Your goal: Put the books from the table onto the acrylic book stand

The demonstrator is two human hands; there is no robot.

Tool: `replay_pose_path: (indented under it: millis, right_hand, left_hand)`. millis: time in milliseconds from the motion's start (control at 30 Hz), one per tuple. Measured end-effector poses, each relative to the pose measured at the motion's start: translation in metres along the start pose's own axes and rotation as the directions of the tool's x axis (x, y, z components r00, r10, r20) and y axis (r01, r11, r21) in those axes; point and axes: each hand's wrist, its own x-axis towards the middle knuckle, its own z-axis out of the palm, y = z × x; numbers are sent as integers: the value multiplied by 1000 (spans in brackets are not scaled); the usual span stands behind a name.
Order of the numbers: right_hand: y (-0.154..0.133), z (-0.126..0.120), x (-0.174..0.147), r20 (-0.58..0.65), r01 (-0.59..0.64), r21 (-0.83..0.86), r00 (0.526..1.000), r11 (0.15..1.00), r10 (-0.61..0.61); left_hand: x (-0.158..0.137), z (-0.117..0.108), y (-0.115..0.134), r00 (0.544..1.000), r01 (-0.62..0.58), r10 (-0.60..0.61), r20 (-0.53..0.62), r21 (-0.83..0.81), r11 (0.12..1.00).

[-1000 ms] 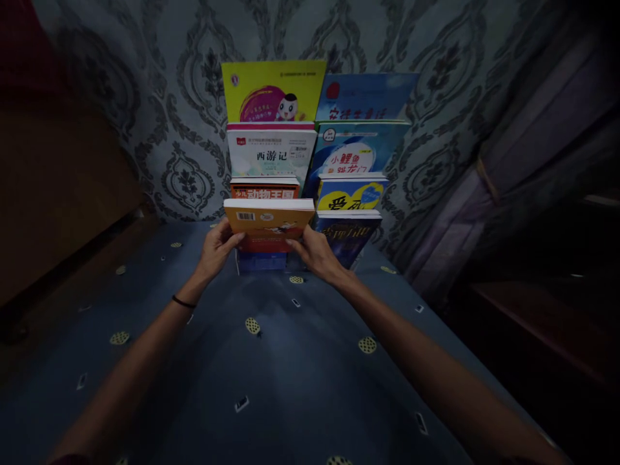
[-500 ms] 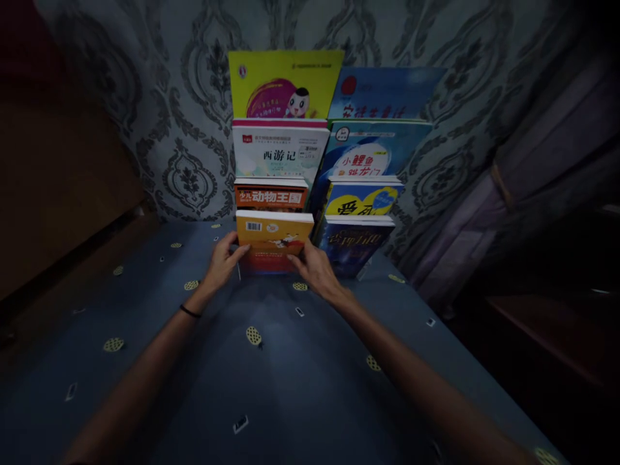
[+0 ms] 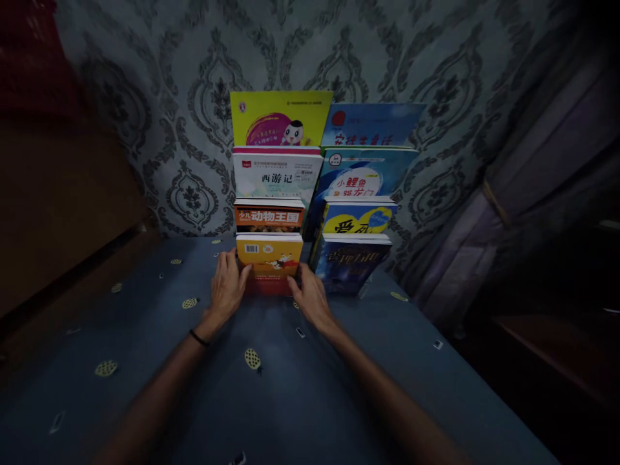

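Observation:
An orange and red book [image 3: 271, 266] stands upright at the front of the left row of books. My left hand [image 3: 229, 284] holds its left edge, thumb on the front cover and the fingers partly hidden behind. At the right edge, my right hand [image 3: 310, 296] grips it with the thumb in front. Behind it rise an orange-and-black book [image 3: 269, 217], a white book [image 3: 276, 174] and a yellow-green book [image 3: 281, 116]. Just right of my right hand stands a dark blue book [image 3: 353, 261], first in the second row.
Behind the dark blue book are a yellow-and-blue book [image 3: 356, 218], a teal-blue book [image 3: 364, 171] and a blue book [image 3: 378, 123]. All rest on a blue pineapple-print cloth [image 3: 271, 407] before a patterned wall [image 3: 194, 187]. A purple curtain [image 3: 465, 252] hangs right, a brown cabinet [image 3: 62, 213] stands left.
The camera view has tilted up, so the books appear lower. The orange book looks squarer to its row, and my left hand covers more of its left side. Both hands stay on it.

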Motion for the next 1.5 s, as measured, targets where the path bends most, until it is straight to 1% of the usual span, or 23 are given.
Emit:
replay_pose_path:
  millis: [100, 233, 367, 467, 600, 767, 900, 967, 1067, 1167, 1233, 1333, 1500]
  right_hand:
    - [-2, 3, 2, -25, -18, -10, 1000, 1000, 18]
    - [-8, 5, 3, -47, -78, -30, 996, 996, 77]
    - [-13, 6, 2, -47, -118, -31, 992, 993, 116]
    - [-16, 6, 0, -54, -137, -18, 989, 990, 136]
    - [-17, 8, -2, -74, -148, 1, 986, 989, 148]
    - [-8, 16, -3, -131, -116, 12, 984, 993, 116]
    - [-3, 22, -2, -154, -85, 33, 984, 996, 89]
    - [-5, 23, -1, -198, -51, 67, 978, 996, 63]
    - [-11, 21, 2, -288, 18, 131, 957, 991, 21]
    - [-17, 16, 8, -331, 81, 211, 943, 974, -7]
    - [-18, 12, 13, -342, 109, 279, 940, 954, -7]
    - [-16, 11, 19, -352, 116, 373, 936, 920, 25]
    - [-12, 11, 23, -338, 121, 462, 940, 879, 48]
  left_hand:
    - [0, 1, 0, 999, -40, 40, 0, 53, 998]
    - [2, 2, -1, 996, -74, 77, -41, 63, 995]
    - [3, 3, -1, 996, -81, 83, -15, 94, 992]
    - [3, 3, -1, 996, -83, 84, -9, 82, 993]
    - [3, 2, -3, 993, -117, 118, -19, 61, 991]
    - [4, 1, -4, 991, -128, 130, -8, 94, 987]
    - [4, -1, -5, 990, -143, 142, 15, 133, 981]
    - [5, -2, -6, 989, -147, 145, 24, 143, 979]
    - [6, -3, -6, 990, -143, 141, 27, 146, 979]
    - [7, -3, -5, 990, -138, 135, 29, 135, 981]
    - [7, -3, -5, 991, -136, 133, 31, 127, 983]
    - [8, -3, -6, 990, -140, 137, 32, 125, 982]
    - [10, -4, -8, 986, -167, 162, 44, 169, 971]
